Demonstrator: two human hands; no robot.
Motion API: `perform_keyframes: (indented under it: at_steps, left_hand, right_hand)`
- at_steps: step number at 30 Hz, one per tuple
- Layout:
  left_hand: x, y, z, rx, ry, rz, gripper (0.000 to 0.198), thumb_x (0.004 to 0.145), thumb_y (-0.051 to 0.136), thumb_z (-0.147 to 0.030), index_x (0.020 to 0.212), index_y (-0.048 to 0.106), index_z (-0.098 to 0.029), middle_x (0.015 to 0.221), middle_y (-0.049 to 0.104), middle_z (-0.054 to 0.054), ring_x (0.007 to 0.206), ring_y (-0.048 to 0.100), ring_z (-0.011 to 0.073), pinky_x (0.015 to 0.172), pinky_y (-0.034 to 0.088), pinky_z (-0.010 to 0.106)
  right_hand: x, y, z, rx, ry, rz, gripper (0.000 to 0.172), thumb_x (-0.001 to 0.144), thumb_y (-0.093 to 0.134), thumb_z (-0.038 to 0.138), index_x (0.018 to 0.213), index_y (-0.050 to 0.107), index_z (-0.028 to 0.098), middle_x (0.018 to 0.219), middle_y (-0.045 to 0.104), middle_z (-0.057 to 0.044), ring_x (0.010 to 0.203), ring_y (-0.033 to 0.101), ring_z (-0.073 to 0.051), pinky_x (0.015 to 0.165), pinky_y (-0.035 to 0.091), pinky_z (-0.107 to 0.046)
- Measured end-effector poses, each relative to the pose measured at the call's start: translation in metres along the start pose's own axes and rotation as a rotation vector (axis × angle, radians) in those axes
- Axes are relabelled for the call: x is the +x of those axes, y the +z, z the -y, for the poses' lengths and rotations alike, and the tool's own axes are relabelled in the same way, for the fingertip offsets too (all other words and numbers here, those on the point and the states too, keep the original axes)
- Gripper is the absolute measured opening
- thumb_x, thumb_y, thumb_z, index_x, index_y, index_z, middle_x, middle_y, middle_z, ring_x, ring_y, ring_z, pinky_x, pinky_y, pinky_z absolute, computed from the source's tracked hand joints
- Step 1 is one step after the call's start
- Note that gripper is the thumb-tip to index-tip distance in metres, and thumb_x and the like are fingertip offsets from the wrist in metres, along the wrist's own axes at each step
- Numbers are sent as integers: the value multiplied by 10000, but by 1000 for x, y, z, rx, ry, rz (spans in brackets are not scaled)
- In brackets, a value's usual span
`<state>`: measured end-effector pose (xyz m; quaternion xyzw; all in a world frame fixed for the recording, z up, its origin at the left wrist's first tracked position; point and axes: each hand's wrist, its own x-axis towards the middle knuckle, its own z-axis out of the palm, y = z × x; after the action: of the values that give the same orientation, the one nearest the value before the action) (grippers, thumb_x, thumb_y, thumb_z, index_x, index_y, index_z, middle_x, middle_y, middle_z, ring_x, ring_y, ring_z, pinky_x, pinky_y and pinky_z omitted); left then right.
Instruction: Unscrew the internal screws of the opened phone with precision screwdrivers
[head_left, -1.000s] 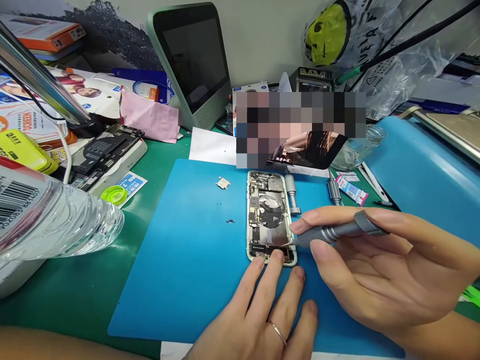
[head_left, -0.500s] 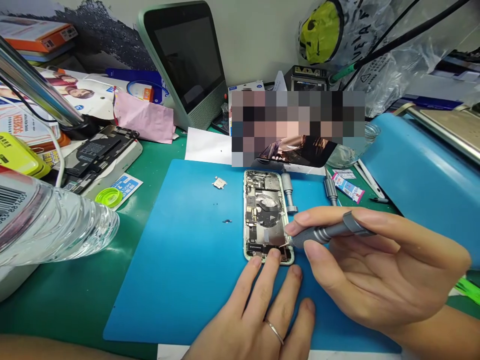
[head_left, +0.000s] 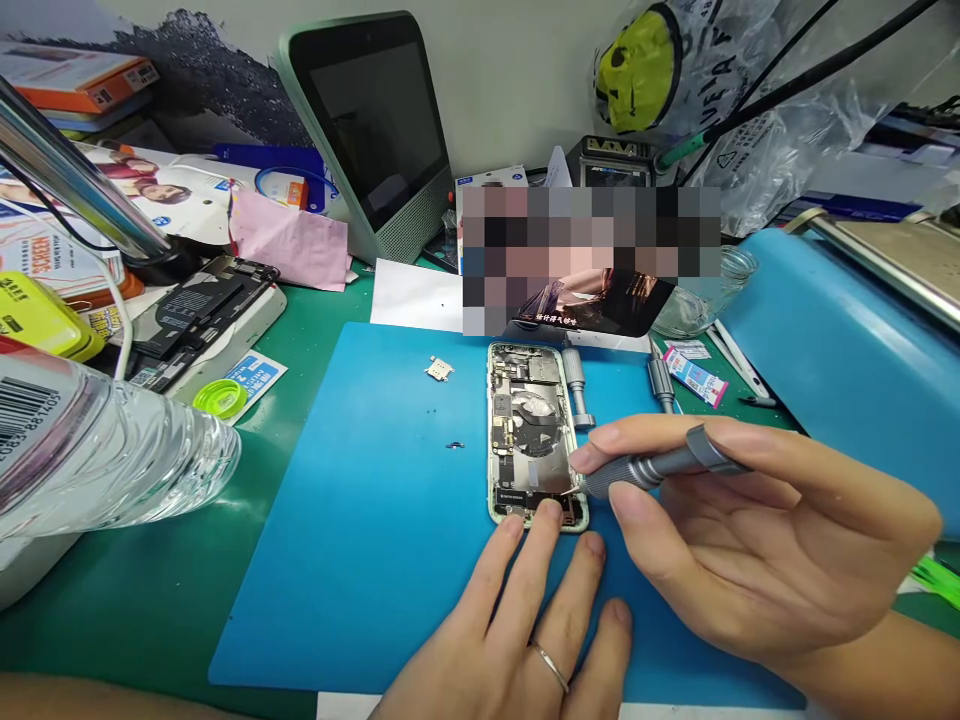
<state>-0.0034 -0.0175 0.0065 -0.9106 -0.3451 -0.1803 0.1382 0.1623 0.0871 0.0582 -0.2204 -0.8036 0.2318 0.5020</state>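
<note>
An opened phone (head_left: 534, 400) lies on the blue mat (head_left: 352, 560) with its inner parts bare. My left hand (head_left: 525, 630), wearing a ring, is open; its spread fingers reach the phone's lower edge, and the thumb is hidden. Between thumb and fingers of my right hand (head_left: 772, 530) is a grey precision screwdriver (head_left: 652, 468), its thin tip at the phone's lower right inside. Left of the phone sit a small metal plate (head_left: 439, 369) and a tiny dark part (head_left: 454, 445). Another grey screwdriver (head_left: 574, 385) lies along the phone's right side.
A third grey screwdriver (head_left: 661, 382) and a glass jar (head_left: 705, 295) are behind my right hand. On the left stand a water bottle (head_left: 112, 440) and another opened phone-like device (head_left: 202, 310). At the back are a propped, partly blurred screen (head_left: 600, 305) and a smart display (head_left: 375, 120).
The view has shifted very slightly. Both hands, the screwdriver and the phone keep their places, and the picture on the propped screen has changed its caption.
</note>
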Motion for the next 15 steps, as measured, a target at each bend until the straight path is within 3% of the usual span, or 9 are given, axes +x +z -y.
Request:
perform_keyframes:
  at_steps: [3, 6, 9, 12, 15]
  left_hand:
    - [0, 0, -2, -13, -30, 12, 371, 1018, 534, -355, 1351, 596, -204, 1408, 609, 101, 1264, 592, 376, 1055, 404, 507]
    - [1, -2, -1, -29, -39, 27, 354, 1020, 525, -340, 1339, 600, -206, 1415, 601, 102, 1266, 588, 373, 1071, 375, 518]
    - [2, -5, 1, -34, -7, 57, 358, 1027, 502, -338, 1345, 597, -202, 1433, 584, 108, 1275, 580, 378, 1065, 367, 516]
    - [2, -4, 0, -39, -22, 56, 356, 1029, 497, -343, 1342, 604, -211, 1426, 591, 99, 1286, 567, 393, 1069, 360, 530]
    - [-1, -1, -5, -43, -39, 47, 362, 1028, 503, -341, 1354, 594, -213, 1440, 577, 102, 1314, 538, 399, 1100, 341, 546]
  right_hand:
    - [3, 0, 5, -23, -3, -9, 782, 686, 606, -153, 1342, 603, 273, 990, 784, -4, 765, 768, -155, 626, 681, -248]
    - [2, -5, 14, -69, 115, -86, 680, 739, 590, -110, 1273, 640, 308, 996, 765, 7, 789, 763, -166, 651, 682, -266]
    - [-3, -12, 19, -128, 191, -179, 712, 725, 704, -10, 1337, 593, 338, 1017, 744, 5, 718, 739, -195, 640, 680, -320]
    - [-7, -16, 14, -191, 102, -131, 723, 711, 707, -32, 1313, 598, 353, 1014, 760, 2, 720, 752, -216, 598, 665, -347]
    - [-14, -17, 3, -192, 145, -61, 691, 709, 705, -52, 1264, 614, 350, 1036, 773, -4, 698, 764, -221, 602, 676, -357]
